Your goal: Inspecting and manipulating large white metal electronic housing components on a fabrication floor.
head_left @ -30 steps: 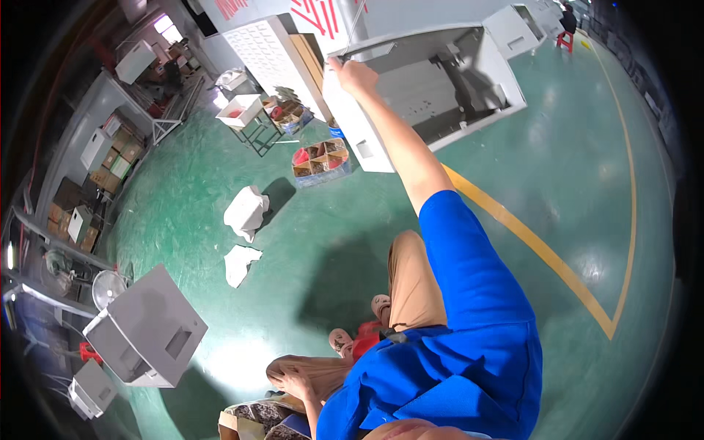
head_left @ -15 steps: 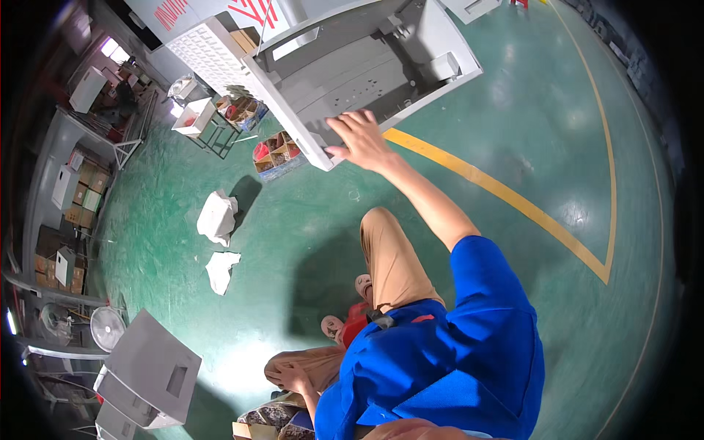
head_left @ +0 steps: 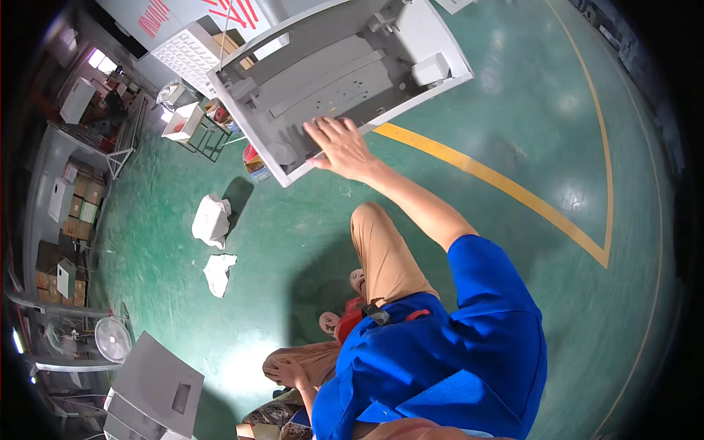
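A large grey metal cabinet shell (head_left: 323, 81), hollow side up, fills the top middle, its floor dotted with small holes. My right hand (head_left: 341, 150) lies across its near rim, fingers stretched over the inside and thumb by the edge. The palm hides part of that rim. Lower down, my left hand (head_left: 290, 372) rests on my left knee, fingers laid out and nothing visible in them. What supports the shell is out of sight.
Two white crumpled bags or cloths, a bulky one (head_left: 211, 220) and a flat one (head_left: 218, 275), lie on the green floor. Grey cabinets (head_left: 158, 385) and a fan (head_left: 113, 339) stand lower left. A parts bin (head_left: 255, 163) sits beyond the shell's left corner. A yellow line (head_left: 477, 180) crosses the floor.
The shell has turned and shifted left, its near left corner now lower and covering more of the parts bin. My right hand has moved left along with it. My left hand stays on the knee.
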`<state>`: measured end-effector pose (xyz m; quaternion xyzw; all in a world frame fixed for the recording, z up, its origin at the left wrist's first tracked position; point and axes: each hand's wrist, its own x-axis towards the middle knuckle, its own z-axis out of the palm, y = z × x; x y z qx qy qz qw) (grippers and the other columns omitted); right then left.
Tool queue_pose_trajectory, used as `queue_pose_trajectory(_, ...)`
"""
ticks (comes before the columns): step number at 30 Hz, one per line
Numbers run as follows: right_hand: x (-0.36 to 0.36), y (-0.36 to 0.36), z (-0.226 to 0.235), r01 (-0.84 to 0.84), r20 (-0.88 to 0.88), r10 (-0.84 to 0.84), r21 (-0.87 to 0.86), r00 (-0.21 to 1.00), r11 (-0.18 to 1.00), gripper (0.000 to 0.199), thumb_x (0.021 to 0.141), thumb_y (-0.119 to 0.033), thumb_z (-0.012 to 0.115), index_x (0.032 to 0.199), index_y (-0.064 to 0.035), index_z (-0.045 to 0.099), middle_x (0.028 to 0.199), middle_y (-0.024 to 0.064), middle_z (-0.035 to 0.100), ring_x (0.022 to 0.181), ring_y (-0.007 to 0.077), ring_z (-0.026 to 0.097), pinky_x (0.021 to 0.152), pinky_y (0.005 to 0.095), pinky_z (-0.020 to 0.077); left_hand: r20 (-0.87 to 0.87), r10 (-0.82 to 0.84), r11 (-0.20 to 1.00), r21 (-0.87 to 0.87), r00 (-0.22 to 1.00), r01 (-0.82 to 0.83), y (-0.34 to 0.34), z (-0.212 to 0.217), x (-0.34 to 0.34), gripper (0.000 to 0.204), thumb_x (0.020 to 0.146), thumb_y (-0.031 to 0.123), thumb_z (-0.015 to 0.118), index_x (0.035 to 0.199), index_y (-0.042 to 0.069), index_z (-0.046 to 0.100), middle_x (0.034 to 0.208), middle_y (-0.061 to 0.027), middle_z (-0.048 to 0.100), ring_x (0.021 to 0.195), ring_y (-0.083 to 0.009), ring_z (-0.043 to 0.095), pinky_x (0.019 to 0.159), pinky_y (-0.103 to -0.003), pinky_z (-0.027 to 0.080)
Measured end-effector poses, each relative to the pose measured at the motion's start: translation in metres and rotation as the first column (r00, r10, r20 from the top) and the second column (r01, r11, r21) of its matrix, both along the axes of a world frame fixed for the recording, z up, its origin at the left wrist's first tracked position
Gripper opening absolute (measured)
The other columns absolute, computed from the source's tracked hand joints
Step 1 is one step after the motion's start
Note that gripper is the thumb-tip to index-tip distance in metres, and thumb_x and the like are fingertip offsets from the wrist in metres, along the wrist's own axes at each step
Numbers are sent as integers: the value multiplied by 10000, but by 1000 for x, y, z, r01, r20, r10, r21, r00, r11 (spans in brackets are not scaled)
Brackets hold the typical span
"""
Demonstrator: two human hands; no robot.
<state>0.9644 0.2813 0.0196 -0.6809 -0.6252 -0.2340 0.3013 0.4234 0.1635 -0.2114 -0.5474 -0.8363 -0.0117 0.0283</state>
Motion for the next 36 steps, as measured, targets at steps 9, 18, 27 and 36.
queue_pose_trajectory(9, 48, -28, -15, -141, -95, 170, 257, 981, 956, 680, 810, -378, 575, 1352, -59, 316, 1362, 140, 378, 1254, 309, 355, 1045, 441, 265, -6, -20, 1000, -21, 1000, 20, -11, 21, 11, 535, 801, 302, 548, 1278, 93, 425, 1394, -251, 225, 1288, -412, 230, 996, -523, 307)
queue_pose_trajectory(18, 126, -118, -39, 126, -289, 20, 478, 957, 869, 481, 769, -78, 649, 1214, -26, 475, 1197, 138, 532, 1157, 314, 471, 1013, 444, 313, -71, -75, 996, 51, 995, 79, -10, 26, 21, 514, 810, 328, 529, 1257, 96, 425, 1378, -252, 241, 1264, -421, 255, 878, -571, 384)
queue_pose_trajectory(27, 124, -143, -55, 395, -783, 511, 621, 354, 677, 610, 657, -131, 793, 1183, -36, 499, 1165, 74, 529, 1100, 187, 481, 935, 336, 361, -118, -110, 994, -20, 987, 108, -3, 18, 18, 534, 803, 342, 509, 1264, 86, 423, 1377, -226, 275, 1271, -406, 269, 843, -553, 419)
queue_pose_trajectory(36, 100, -137, -63, 559, -850, 430, 526, 306, 641, 356, 823, -248, 641, 1062, 10, 584, 856, 12, 577, 806, 81, 514, 781, 236, 414, -79, -70, 996, -65, 994, 65, -13, 35, 29, 519, 801, 426, 526, 1224, 131, 466, 1361, -253, 291, 1247, -425, 287, 897, -559, 375)
